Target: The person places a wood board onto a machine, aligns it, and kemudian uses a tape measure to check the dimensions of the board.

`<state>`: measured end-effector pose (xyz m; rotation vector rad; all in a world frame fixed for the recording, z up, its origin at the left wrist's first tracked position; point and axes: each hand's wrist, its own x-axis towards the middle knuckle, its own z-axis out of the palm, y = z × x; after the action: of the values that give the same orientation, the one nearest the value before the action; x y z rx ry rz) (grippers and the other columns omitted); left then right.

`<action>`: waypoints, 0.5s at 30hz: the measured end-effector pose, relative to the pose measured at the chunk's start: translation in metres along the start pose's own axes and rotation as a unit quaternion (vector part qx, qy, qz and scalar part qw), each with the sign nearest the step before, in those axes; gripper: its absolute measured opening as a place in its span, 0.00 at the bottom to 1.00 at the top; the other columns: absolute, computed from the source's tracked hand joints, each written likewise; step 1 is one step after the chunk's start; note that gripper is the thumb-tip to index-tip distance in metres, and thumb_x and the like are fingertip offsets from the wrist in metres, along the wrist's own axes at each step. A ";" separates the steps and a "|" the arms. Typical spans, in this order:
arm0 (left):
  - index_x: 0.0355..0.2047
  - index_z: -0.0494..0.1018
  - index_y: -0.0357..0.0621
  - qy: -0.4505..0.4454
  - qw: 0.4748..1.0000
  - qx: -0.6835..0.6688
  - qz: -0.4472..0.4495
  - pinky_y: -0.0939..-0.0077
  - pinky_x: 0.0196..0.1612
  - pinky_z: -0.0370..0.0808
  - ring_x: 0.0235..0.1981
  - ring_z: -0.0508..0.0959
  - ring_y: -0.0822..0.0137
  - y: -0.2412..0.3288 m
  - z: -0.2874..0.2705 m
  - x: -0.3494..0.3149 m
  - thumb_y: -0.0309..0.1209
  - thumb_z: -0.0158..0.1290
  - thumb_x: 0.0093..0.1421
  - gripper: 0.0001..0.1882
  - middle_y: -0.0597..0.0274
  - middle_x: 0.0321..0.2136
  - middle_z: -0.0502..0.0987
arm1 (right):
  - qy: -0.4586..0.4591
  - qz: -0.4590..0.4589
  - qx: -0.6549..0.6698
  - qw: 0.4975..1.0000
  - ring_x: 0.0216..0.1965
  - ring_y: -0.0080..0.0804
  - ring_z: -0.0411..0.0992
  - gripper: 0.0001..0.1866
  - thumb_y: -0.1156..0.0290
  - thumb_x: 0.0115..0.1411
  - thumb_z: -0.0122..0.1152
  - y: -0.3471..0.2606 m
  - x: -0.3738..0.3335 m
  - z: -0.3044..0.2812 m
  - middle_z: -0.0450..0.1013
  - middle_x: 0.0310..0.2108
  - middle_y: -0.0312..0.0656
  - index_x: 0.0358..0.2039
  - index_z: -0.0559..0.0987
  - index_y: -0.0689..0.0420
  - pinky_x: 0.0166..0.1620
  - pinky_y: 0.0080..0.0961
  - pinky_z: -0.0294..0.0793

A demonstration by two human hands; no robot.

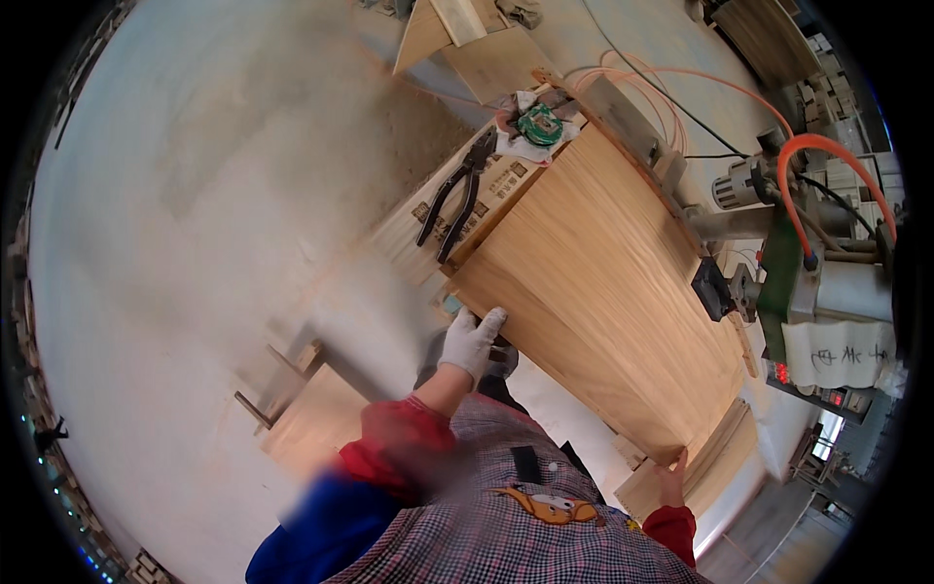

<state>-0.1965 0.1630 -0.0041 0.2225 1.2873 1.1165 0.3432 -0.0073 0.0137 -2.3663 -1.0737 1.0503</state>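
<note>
A broad light-brown wooden panel (603, 292) lies in front of me, slanting from the upper middle to the lower right. My left hand (470, 341), in a white glove, grips the panel's near left edge, with part of the fingers hidden beneath it. At the panel's near right corner, my bare right hand (669, 477) holds the edge, fingertips at the rim. Beyond the left corner, black-handled pliers (457, 200) rest on a printed board (496, 185). A green round object (540, 125) sits there on a white cloth.
On the right stands a machine with a green body (778, 273), a black block (712, 289) and an orange hose (786, 161). More boards (725, 457) are stacked under the panel's near right end. A wooden stool-like piece (316, 419) stands on the floor at left.
</note>
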 end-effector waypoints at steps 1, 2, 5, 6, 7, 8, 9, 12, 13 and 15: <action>0.43 0.62 0.41 -0.009 1.000 0.012 0.004 0.77 0.18 0.71 0.23 0.75 0.67 0.000 -0.003 0.002 0.39 0.50 0.57 0.19 0.59 0.31 0.73 | -0.006 0.003 0.024 1.000 0.49 0.32 0.61 0.49 0.85 0.40 0.54 0.002 0.000 -0.001 0.52 0.55 0.43 0.62 0.42 0.56 0.44 0.22 0.67; 0.43 0.62 0.41 -0.012 1.000 0.013 0.000 0.77 0.18 0.71 0.23 0.75 0.67 0.000 -0.004 0.002 0.39 0.50 0.57 0.18 0.59 0.30 0.73 | -0.011 0.006 0.047 0.999 0.47 0.32 0.62 0.49 0.85 0.41 0.54 0.004 0.001 -0.002 0.53 0.54 0.43 0.62 0.42 0.56 0.42 0.21 0.67; 0.42 0.63 0.40 -0.023 0.999 0.008 -0.028 0.76 0.20 0.72 0.24 0.75 0.67 0.004 -0.006 0.000 0.38 0.49 0.58 0.17 0.59 0.30 0.73 | -0.016 0.034 0.059 0.998 0.46 0.31 0.63 0.49 0.84 0.41 0.55 -0.004 0.000 0.001 0.55 0.51 0.42 0.62 0.42 0.55 0.39 0.19 0.68; 0.43 0.63 0.40 -0.028 0.998 0.000 -0.050 0.76 0.22 0.72 0.26 0.75 0.68 0.013 -0.003 -0.005 0.37 0.49 0.58 0.17 0.59 0.31 0.73 | -0.013 0.048 0.053 0.997 0.45 0.31 0.63 0.49 0.84 0.41 0.55 -0.008 -0.001 0.001 0.56 0.50 0.42 0.62 0.41 0.55 0.38 0.19 0.68; 0.43 0.64 0.39 -0.034 0.997 -0.010 -0.072 0.76 0.24 0.72 0.27 0.75 0.68 0.019 -0.003 -0.007 0.37 0.49 0.58 0.17 0.59 0.32 0.73 | -0.010 0.044 0.041 0.998 0.45 0.31 0.63 0.49 0.84 0.41 0.55 0.001 0.001 -0.003 0.56 0.51 0.41 0.62 0.41 0.54 0.37 0.19 0.68; 0.43 0.64 0.38 -0.035 0.997 -0.005 -0.065 0.77 0.26 0.72 0.28 0.75 0.69 0.016 -0.003 -0.005 0.36 0.49 0.58 0.17 0.59 0.33 0.73 | -0.006 0.039 0.030 0.999 0.44 0.30 0.63 0.49 0.84 0.42 0.55 0.009 0.002 -0.006 0.56 0.51 0.41 0.62 0.41 0.53 0.36 0.19 0.68; 0.44 0.64 0.38 -0.033 0.998 0.001 -0.056 0.77 0.29 0.72 0.30 0.74 0.69 0.013 -0.004 -0.003 0.36 0.49 0.59 0.17 0.60 0.34 0.73 | -0.005 0.033 0.020 0.999 0.44 0.29 0.63 0.49 0.84 0.42 0.55 0.009 0.004 -0.004 0.56 0.51 0.41 0.62 0.41 0.53 0.35 0.20 0.68; 0.44 0.62 0.36 -0.031 0.999 -0.005 -0.034 0.79 0.22 0.73 0.26 0.74 0.70 0.009 -0.004 -0.001 0.36 0.49 0.58 0.18 0.57 0.33 0.72 | -0.018 0.052 0.047 0.997 0.43 0.28 0.64 0.49 0.84 0.42 0.54 0.000 0.003 -0.001 0.55 0.53 0.41 0.62 0.42 0.50 0.33 0.20 0.68; 0.44 0.62 0.36 -0.032 0.999 -0.012 -0.028 0.80 0.18 0.73 0.23 0.74 0.70 0.008 -0.004 0.000 0.36 0.49 0.58 0.19 0.56 0.32 0.72 | -0.024 0.057 0.048 0.997 0.43 0.28 0.64 0.48 0.84 0.42 0.54 -0.009 0.001 0.002 0.54 0.53 0.41 0.62 0.42 0.49 0.33 0.20 0.68; 0.44 0.61 0.36 -0.035 0.999 -0.017 -0.031 0.80 0.18 0.74 0.24 0.74 0.70 0.009 -0.005 0.000 0.36 0.49 0.58 0.19 0.56 0.32 0.72 | -0.033 0.069 0.049 0.996 0.42 0.27 0.64 0.48 0.84 0.42 0.54 -0.023 -0.004 0.004 0.54 0.54 0.40 0.62 0.43 0.48 0.33 0.19 0.67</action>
<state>-0.2049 0.1651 0.0005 0.1935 1.2051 1.0676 0.3276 0.0048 0.0257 -2.3693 -0.8708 1.2092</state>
